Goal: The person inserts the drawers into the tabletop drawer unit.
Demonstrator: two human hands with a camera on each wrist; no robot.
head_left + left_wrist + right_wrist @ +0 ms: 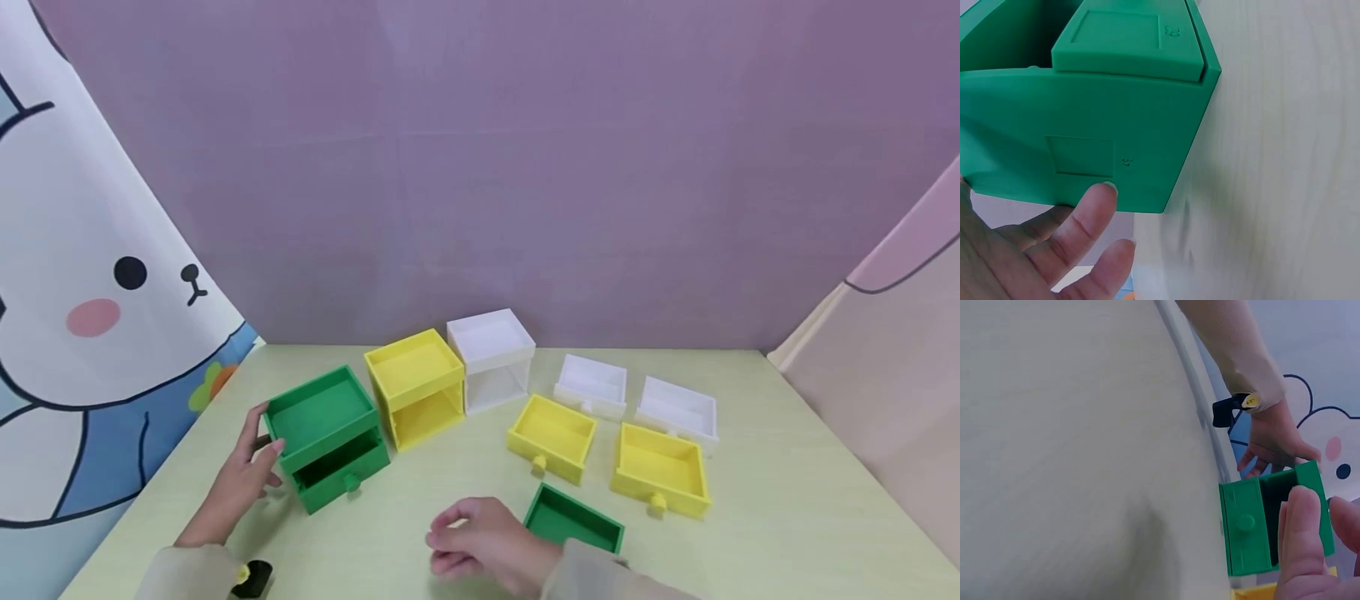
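A green cabinet [322, 417] stands at the left of the table, a drawer with a round knob [352, 482] in its lower slot and the upper slot empty. My left hand [238, 477] is against the cabinet's left side; in the left wrist view its spread fingers [1088, 215] touch the green wall. My right hand [491, 542] is held in front, between the cabinet and a loose green drawer [573, 518], with bent fingers and nothing between them. The right wrist view shows the cabinet's knob [1245, 523] beyond the right fingers [1302, 531].
Yellow [416, 367] and white [491, 340] cabinets with open fronts stand right of the green one. Two yellow drawers [553, 433] [662, 467] and two white drawers [592, 383] [677, 408] lie on the right side. A purple cloth [480, 167] hangs behind the table.
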